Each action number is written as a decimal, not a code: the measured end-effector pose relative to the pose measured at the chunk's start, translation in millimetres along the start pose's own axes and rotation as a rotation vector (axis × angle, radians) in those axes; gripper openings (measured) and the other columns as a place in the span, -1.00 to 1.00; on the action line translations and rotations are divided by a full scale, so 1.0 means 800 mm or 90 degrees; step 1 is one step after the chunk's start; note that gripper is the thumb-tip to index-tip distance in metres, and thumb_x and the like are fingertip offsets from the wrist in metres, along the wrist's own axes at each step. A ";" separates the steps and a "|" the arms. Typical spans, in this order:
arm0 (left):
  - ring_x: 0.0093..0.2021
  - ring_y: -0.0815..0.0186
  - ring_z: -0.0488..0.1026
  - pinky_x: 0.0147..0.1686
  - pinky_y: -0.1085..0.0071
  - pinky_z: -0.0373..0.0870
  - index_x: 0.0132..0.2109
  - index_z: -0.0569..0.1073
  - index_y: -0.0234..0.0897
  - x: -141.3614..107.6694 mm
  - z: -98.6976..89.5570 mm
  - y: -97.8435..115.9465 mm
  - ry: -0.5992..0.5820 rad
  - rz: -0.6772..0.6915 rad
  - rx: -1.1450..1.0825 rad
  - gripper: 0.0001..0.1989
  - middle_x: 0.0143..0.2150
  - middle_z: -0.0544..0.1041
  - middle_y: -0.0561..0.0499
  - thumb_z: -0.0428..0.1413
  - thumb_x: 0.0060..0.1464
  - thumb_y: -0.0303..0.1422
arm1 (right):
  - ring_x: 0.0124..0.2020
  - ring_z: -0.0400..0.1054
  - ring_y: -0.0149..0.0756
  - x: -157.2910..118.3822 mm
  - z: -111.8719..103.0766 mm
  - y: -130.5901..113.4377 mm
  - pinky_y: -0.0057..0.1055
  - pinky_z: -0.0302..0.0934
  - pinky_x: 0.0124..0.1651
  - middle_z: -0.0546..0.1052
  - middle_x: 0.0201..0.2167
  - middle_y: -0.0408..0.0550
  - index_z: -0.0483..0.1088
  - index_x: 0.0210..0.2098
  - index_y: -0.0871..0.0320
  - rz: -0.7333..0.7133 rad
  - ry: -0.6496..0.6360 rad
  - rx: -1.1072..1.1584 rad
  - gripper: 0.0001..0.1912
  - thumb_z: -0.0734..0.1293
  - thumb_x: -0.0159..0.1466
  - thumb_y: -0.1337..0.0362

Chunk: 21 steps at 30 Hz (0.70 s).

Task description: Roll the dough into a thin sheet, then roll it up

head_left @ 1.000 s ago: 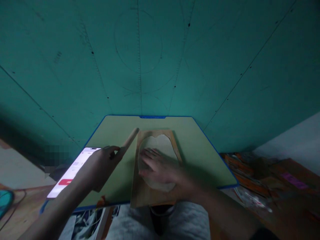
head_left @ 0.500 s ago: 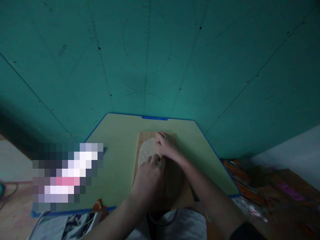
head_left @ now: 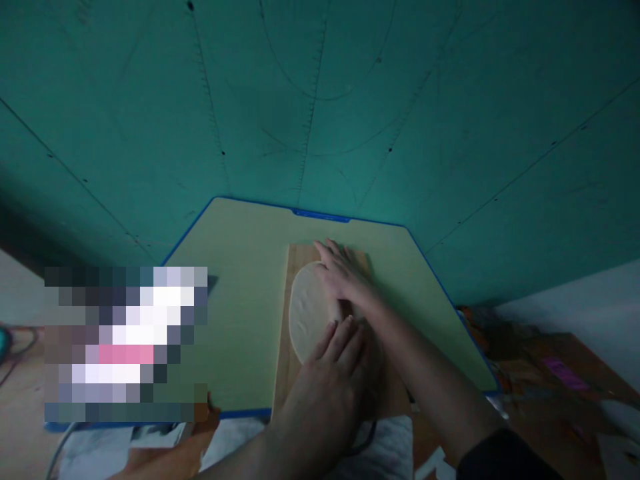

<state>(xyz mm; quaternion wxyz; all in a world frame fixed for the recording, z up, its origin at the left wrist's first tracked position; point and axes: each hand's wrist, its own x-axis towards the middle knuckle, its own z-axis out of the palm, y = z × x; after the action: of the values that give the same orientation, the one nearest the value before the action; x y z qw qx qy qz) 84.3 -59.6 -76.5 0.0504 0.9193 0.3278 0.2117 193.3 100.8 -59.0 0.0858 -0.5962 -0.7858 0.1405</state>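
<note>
A flat, pale, rounded sheet that looks like dough lies on a wooden board. My left hand rests over its near right part, fingers stretched forward and slightly apart. Farther up, my right hand lies across the sheet's upper right edge, its fingers spread toward the board's far end. Between the two hands shows a pale, narrow raised strip; whether it is a fold or a separate piece I cannot tell. My hands hide the sheet's right side.
The board sits on a pale table with a blue rim, against a green wall with drawn lines. A pixelated patch covers the table's left side. Cloth lies at the near edge, and boxes stand at the right.
The view has shifted, with the table higher in it. My left hand has moved to the right and its bent fingers have straightened, uncovering more of the sheet. My right hand's fingers have spread.
</note>
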 end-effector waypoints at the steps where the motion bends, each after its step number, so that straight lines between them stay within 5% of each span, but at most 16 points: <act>1: 0.43 -0.10 0.16 0.37 -0.01 0.16 0.34 0.34 -0.37 -0.003 -0.003 -0.002 -0.010 0.001 -0.005 -0.47 0.38 0.34 -0.22 0.00 0.34 -0.18 | 0.51 -0.16 0.02 0.000 -0.001 -0.004 0.13 -0.32 0.48 0.05 0.48 0.24 0.05 0.44 0.23 0.003 -0.003 -0.005 -0.37 0.11 0.41 0.25; 11: 0.44 -0.06 0.15 0.30 0.03 0.34 0.36 0.26 -0.39 -0.041 -0.026 -0.012 0.026 -0.057 0.025 -0.41 0.43 0.25 -0.23 0.07 0.31 -0.18 | 0.48 -0.09 0.13 0.008 0.000 -0.066 0.09 -0.27 0.47 0.19 0.43 0.19 0.26 0.34 0.24 -0.037 0.021 -0.083 -0.46 0.10 0.42 0.21; 17: 0.45 -0.12 0.11 0.37 -0.08 0.19 0.33 0.34 -0.30 -0.005 -0.021 0.003 -0.039 -0.013 -0.036 -0.35 0.39 0.34 -0.13 0.05 0.28 0.03 | 0.52 -0.20 0.00 -0.001 -0.011 -0.019 0.06 -0.30 0.48 -0.02 0.51 0.18 0.05 0.45 0.19 0.002 -0.046 -0.069 -0.39 0.06 0.44 0.26; 21: 0.41 -0.11 0.20 0.39 -0.03 0.15 0.26 0.43 -0.43 0.030 -0.007 0.023 -0.014 0.005 -0.028 -0.34 0.36 0.36 -0.23 0.02 0.30 0.04 | 0.52 -0.22 -0.02 -0.018 -0.022 0.023 0.09 -0.31 0.47 -0.02 0.51 0.16 -0.14 0.51 0.15 0.084 -0.059 -0.062 -0.37 -0.07 0.50 0.17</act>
<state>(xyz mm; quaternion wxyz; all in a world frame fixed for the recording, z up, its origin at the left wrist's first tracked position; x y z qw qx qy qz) 109.4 -59.7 -58.8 0.0736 0.9216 0.3189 0.2089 219.2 93.4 -47.6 0.0104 -0.6432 -0.7536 0.1351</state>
